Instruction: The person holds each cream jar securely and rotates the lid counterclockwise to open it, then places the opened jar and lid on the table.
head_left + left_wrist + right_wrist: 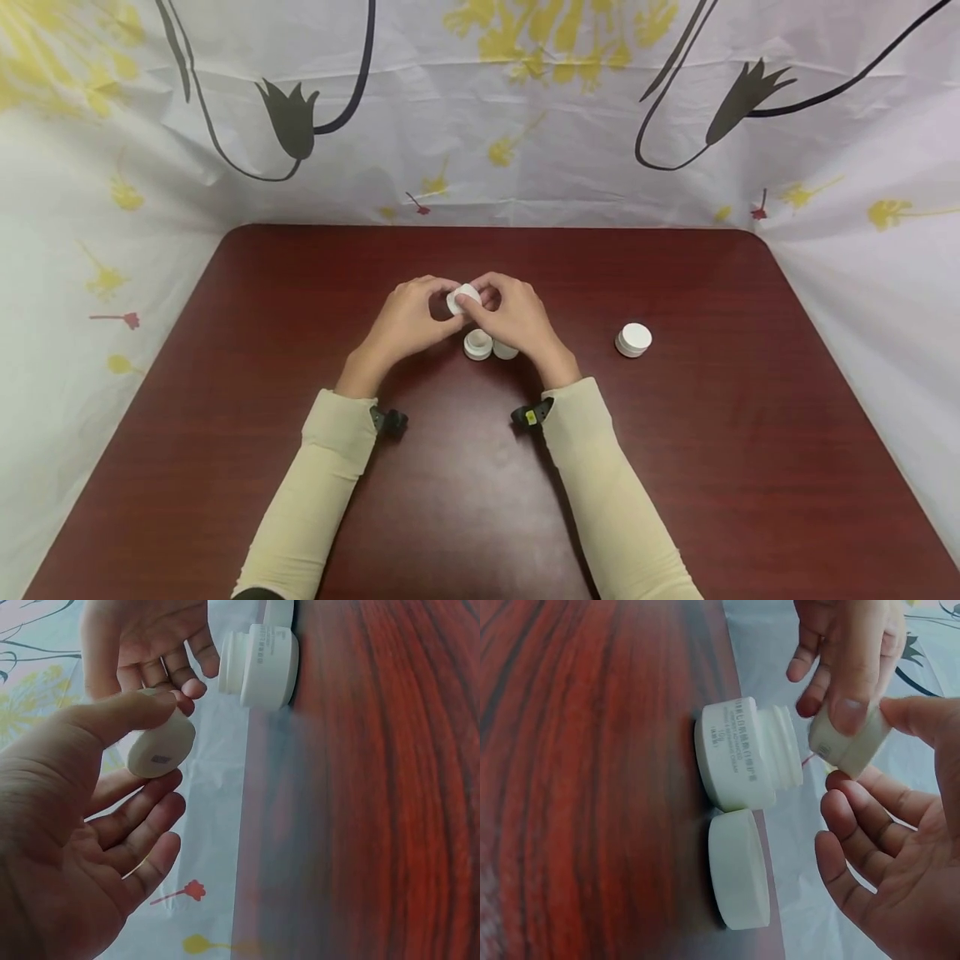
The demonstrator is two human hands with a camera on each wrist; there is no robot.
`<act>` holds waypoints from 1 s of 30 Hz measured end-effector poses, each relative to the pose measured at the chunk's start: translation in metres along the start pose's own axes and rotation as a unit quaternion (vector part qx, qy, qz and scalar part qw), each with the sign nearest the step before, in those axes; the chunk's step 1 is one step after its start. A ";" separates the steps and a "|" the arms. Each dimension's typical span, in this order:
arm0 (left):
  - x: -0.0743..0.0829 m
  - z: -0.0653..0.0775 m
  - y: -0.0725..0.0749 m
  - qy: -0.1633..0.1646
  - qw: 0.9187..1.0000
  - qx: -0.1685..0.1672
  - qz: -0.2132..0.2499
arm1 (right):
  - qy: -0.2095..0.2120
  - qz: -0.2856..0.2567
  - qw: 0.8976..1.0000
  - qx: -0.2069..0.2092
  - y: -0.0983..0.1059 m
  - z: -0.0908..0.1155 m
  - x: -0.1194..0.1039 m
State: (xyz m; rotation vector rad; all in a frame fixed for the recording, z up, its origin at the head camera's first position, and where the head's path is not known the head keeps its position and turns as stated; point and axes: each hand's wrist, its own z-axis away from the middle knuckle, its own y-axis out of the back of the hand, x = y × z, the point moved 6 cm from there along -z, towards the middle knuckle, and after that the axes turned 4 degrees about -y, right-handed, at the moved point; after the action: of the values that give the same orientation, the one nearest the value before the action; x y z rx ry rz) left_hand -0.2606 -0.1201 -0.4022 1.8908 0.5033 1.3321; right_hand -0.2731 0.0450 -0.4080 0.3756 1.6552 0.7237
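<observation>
"So, where was the small jar [168,742]?"
"Above the table [450,508], tilted, near an open jar [733,757] and a loose lid [737,870]."
"Who held it?"
"Both: the left hand [405,318] and right hand [522,318] each pinched it between thumb and fingers."
"And its looks?"
"White, smooth, rounded, with a grey mark [160,759] on its flat end."

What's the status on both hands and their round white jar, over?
Left hand, right hand gripping round white jar. Jar aloft. Uncapped white jar, round white lid below; nothing visibly blocking.
</observation>
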 end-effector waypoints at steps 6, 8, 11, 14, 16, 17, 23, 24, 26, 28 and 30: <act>-0.002 0.002 0.000 0.006 1.000 -0.008 0.008 | 0.012 -0.003 1.000 -0.015 -0.002 0.000 -0.002; -0.002 0.002 0.001 0.010 1.000 -0.009 0.011 | 0.015 -0.005 1.000 -0.016 -0.001 0.000 -0.003; -0.003 0.002 0.000 0.012 1.000 -0.011 0.010 | 0.014 -0.012 0.999 -0.026 -0.001 -0.001 -0.002; -0.003 0.002 -0.001 0.009 1.000 -0.011 0.009 | 0.014 -0.021 0.999 -0.039 -0.001 -0.001 -0.001; -0.003 0.001 -0.002 0.005 1.000 -0.010 0.008 | 0.010 -0.026 0.999 -0.045 0.000 -0.001 0.000; -0.003 0.001 -0.001 0.004 1.000 -0.009 0.007 | 0.007 -0.028 0.998 -0.047 0.000 -0.001 0.000; -0.002 0.002 0.000 -0.003 1.000 0.003 -0.005 | -0.036 -0.014 0.999 -0.027 0.003 0.000 0.004; -0.001 0.001 0.000 -0.005 1.000 0.005 -0.005 | -0.041 -0.011 0.999 -0.021 0.003 0.000 0.004; 0.000 0.001 0.001 -0.010 1.000 0.007 -0.004 | -0.044 -0.008 0.999 -0.012 0.004 0.000 0.005; 0.000 0.000 0.000 -0.012 1.000 0.008 -0.003 | -0.039 -0.012 0.999 -0.006 0.004 -0.001 0.005; 0.001 0.000 0.000 -0.014 1.000 0.008 -0.002 | -0.032 -0.018 0.999 -0.005 0.004 -0.001 0.004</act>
State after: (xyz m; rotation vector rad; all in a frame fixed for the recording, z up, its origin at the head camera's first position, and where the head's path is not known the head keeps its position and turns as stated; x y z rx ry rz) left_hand -0.2601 -0.1199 -0.4016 1.9171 0.5062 1.3011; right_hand -0.2754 0.0504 -0.4088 0.3580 1.5932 0.6852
